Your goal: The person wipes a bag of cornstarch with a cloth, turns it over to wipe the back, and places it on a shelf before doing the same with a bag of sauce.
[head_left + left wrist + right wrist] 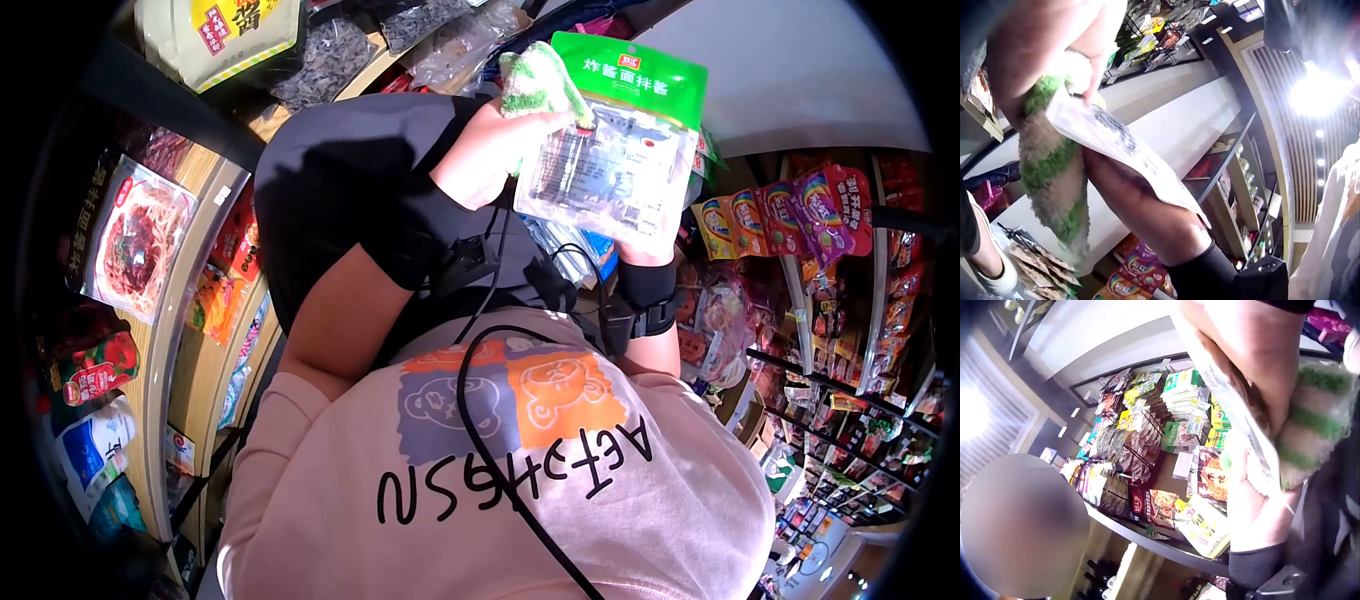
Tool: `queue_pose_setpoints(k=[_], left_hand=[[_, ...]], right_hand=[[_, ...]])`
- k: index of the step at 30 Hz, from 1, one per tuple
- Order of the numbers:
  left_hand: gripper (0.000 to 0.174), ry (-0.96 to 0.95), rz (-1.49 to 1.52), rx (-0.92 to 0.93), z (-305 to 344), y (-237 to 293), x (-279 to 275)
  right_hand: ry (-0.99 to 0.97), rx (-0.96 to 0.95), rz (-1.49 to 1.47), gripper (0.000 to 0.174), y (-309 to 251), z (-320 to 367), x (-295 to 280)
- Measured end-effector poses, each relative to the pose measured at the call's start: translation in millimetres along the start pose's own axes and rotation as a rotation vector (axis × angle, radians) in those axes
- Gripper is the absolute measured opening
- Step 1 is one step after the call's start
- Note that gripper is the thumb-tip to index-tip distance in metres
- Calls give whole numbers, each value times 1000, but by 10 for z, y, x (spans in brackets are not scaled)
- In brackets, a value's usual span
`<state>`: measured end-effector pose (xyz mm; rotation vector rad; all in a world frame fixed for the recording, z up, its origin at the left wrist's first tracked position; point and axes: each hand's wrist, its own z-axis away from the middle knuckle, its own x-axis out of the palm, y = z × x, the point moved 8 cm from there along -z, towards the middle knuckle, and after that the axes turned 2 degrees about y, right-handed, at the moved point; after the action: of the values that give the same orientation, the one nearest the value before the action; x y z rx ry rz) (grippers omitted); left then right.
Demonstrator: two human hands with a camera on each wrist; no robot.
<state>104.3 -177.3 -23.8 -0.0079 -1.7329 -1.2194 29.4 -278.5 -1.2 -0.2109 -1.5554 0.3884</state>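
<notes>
A flat sauce packet (625, 180) with a green printed top and a clear lower part is held up in front of the body in the head view. My left hand (480, 150) grips a fuzzy green-and-white striped cloth (535, 80) at the packet's left edge. From below and behind, my right hand (645, 255) holds the packet, which covers most of its fingers. In the left wrist view the cloth (1054, 169) hangs down from the left hand, next to the tilted packet (1125, 150). The right wrist view shows the packet (1229, 381) edge-on, with the cloth (1316, 415) beside it.
A curved wooden shelf (165, 360) with packaged goods runs along the left. Candy bags (785, 215) hang at the right, near a white panel (800, 80). A black cable (465, 400) crosses the shirt. Another person's blurred head (1022, 525) appears in the right wrist view.
</notes>
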Motion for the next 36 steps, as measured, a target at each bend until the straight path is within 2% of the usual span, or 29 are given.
queue_pose_setpoints(k=[2, 3, 6, 7, 10, 11, 12, 13, 16, 17, 20, 23, 25, 27, 28, 29, 30, 32, 34, 36], left_hand=[[23, 136, 27, 4, 2, -54, -144], [22, 172, 48, -2, 11, -57, -202], [20, 274, 82, 78, -5, -21, -320], [20, 317, 121, 99, 1, -11, -354], [22, 423, 215, 119, 19, 88, -404], [23, 454, 219, 121, 37, 164, -392], [24, 484, 223, 122, 57, 205, -407], [27, 443, 227, 81, 32, 206, -452], [31, 326, 327, 148, -8, 295, -567], [34, 291, 334, 244, -31, 430, -571], [41, 452, -59, 679, 168, 905, -523], [32, 674, -1362, 557, 183, 534, -733], [28, 599, -1208, 917, 343, 690, -172], [61, 500, -1412, 756, 170, 524, -67], [83, 521, -1694, 735, 99, 369, -57], [86, 469, -1542, 708, 144, 333, 26], [80, 367, -1621, 690, 118, 252, 94], [71, 207, -1750, 645, 146, 122, 247], [66, 28, -1724, 644, 189, 47, 409], [65, -116, -1712, 708, 238, -28, 543]], right_hand=[[-106, 135, 148, 61, 158, 37, 232], [103, -81, 153, 62, -37, 45, -36], [163, -102, 160, 63, -117, -43, -96], [204, -177, 250, 61, -166, -55, -75], [214, -68, 208, 52, -42, -19, -113], [241, -98, 366, 49, -55, -2, -150], [416, -44, 541, 46, -39, 73, -258], [395, -36, 611, 44, -18, 50, -232], [372, -68, 676, 41, 4, -1, -274], [370, -89, 673, 41, 1, -13, -300], [344, -91, 699, 40, 28, -33, -307], [373, -92, 854, 39, 47, -49, -423], [364, -58, 896, 39, 155, -56, -410], [343, -1, 973, 35, 275, -48, -464], [405, 10, 1066, 30, 316, 0, -494], [394, -1, 1124, 28, 346, -1, -516], [383, -12, 1183, 26, 370, 7, -561], [412, -57, 1112, 28, 341, 26, -641], [493, -123, 1118, 31, 279, 49, -612], [425, -139, 1080, 48, 241, 60, -760]])
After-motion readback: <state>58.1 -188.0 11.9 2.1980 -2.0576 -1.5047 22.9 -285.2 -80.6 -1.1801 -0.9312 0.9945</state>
